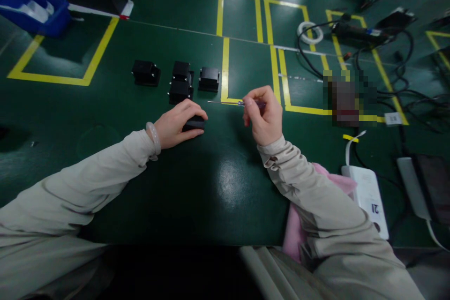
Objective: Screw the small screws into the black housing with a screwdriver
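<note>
My left hand [175, 124] rests on the green table [197, 183] with its fingers curled round a small black block [194, 124]. My right hand [264, 115] is closed on a thin screwdriver [225, 102] with a purple handle; its metal shaft points left, above and just right of the block. Behind the left hand stand several more black blocks: one at the left [146, 72], a stacked pair in the middle [181, 82] and one at the right [209, 78].
Yellow tape outlines [225, 63] mark the table. A blue bin [33, 9] sits at the far left. Black cables [404, 89], a roll of white tape [310, 33] and a white power box marked 21 [369, 197] lie at the right. Pink cloth [295, 225] lies under my right forearm.
</note>
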Demonstrator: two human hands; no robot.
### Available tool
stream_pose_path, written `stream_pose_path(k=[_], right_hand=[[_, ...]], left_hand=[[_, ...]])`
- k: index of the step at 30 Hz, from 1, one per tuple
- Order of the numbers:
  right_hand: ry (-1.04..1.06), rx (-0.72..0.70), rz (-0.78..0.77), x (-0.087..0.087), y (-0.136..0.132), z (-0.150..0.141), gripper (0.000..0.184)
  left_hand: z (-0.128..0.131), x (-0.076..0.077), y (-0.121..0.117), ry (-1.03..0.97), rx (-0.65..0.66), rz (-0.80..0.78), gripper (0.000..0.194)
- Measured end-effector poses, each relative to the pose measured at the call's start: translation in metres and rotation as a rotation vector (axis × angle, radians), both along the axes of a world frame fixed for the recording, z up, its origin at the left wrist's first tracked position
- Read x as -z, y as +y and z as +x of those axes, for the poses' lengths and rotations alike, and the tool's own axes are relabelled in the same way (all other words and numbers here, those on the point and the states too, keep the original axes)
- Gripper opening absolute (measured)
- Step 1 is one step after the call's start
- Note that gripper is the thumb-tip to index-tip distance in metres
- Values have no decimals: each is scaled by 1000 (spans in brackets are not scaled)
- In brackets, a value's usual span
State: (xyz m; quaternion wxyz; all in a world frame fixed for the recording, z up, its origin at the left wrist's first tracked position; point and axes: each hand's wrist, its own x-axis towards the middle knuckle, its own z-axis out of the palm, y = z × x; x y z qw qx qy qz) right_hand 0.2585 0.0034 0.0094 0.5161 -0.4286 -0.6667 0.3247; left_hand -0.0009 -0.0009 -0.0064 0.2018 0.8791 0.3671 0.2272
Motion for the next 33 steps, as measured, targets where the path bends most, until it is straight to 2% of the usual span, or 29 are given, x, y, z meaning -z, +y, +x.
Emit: stream_pose_path(k=[5,11,19,33], right_hand=[[16,87,71,0,4,4,41],[-19,17,31,1,3,4,39],[-28,-61,-29,-3,-1,1,38],[-77,-57,25,0,0,0,33]], left_hand=[[0,1,0,5,-14,2,33],[-1,3,1,-24,-7,38,32],[0,3,0,-7,-44,7,34],[1,2,0,-16,-38,17,32]])
